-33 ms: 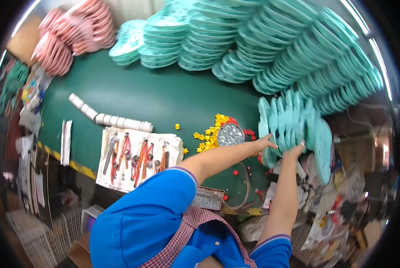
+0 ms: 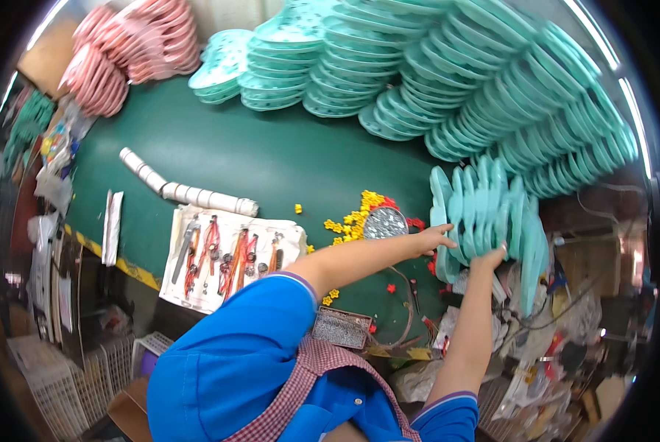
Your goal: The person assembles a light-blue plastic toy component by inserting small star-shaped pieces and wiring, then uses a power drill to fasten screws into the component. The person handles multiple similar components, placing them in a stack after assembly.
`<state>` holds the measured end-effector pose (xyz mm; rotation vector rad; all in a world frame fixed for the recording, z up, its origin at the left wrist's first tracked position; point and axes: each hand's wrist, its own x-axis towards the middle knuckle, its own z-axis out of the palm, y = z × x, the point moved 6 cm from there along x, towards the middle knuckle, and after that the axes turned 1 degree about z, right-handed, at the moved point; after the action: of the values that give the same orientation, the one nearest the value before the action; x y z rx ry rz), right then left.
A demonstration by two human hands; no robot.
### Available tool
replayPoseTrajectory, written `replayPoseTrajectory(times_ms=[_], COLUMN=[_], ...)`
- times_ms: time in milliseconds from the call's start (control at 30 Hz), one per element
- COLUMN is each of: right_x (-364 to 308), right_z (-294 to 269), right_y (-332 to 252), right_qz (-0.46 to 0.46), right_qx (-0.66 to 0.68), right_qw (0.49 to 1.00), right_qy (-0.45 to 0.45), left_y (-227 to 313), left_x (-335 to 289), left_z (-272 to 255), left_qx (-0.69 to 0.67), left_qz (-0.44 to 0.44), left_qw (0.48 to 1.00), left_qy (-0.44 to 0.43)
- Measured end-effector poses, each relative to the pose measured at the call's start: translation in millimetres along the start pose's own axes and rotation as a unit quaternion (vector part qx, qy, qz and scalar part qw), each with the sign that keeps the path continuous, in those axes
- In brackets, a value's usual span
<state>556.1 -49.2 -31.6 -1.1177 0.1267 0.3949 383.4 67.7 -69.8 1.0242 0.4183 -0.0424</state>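
Teal panels — curved, closely ranked — left hand, right hand half-curled, gripping them.

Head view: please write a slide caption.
Left hand and right hand hold a row of rounded turquoise plastic pieces.

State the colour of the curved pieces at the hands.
Light turquoise curved plastic pieces, best seen in the head view.
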Motion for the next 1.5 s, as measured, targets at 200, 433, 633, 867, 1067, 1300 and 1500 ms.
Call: replayPoseTrajectory(times_ms=[200,433,633,867,1067,1300,1500], right_x=[-47,-154,-238,-259,-291,-326,-336], right_z=[35,177,179,134,146,127,72], right_y=[-23,94,189,213,208,188,139], right_qz=[-0.27,-0.216,0.022,0.118,0.093,0.102,0.08], right_qx=[-0.29,-0.355,-0.476,-0.455,-0.447,-0.395,-0.345], right_qw=[0.909,0.886,0.813,0.828,0.818,0.825,0.87], right_qy=[0.131,-0.206,-0.335,-0.306,-0.35,-0.39,-0.344], left_y=[62,60,123,84,19,-11,8], left_x=[-179,-322,-291,-315,-421,-512,-335], left_z=[-227,-532,-647,-698,-558,-338,-232], left_qx=[-0.008,-0.232,-0.322,-0.391,-0.328,-0.35,-0.412], left_qz=[0.108,0.171,0.235,0.341,0.24,0.139,0.125], left_qw=[0.956,0.751,0.674,0.646,0.711,0.757,0.805], left_qy=[0.271,0.594,0.622,0.559,0.574,0.535,0.408])
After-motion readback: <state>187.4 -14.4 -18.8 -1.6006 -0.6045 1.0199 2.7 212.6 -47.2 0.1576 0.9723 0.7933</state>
